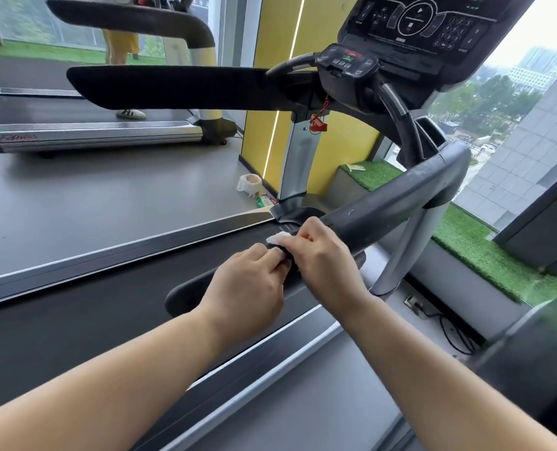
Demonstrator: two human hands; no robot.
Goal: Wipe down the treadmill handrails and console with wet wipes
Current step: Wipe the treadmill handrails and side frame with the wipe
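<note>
Gripping handrail [400, 196], left hand [247, 283], right hand [327, 260] holding wet wipe [277, 237]

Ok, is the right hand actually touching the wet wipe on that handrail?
Touching. The head view shows the right hand with its fingers curled over the white wipe, which pokes out from under them against the handrail.

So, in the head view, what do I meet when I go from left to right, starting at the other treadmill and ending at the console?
neighbouring treadmill's deck → white bag on the floor → red safety clip hanging on its cord → console
</note>
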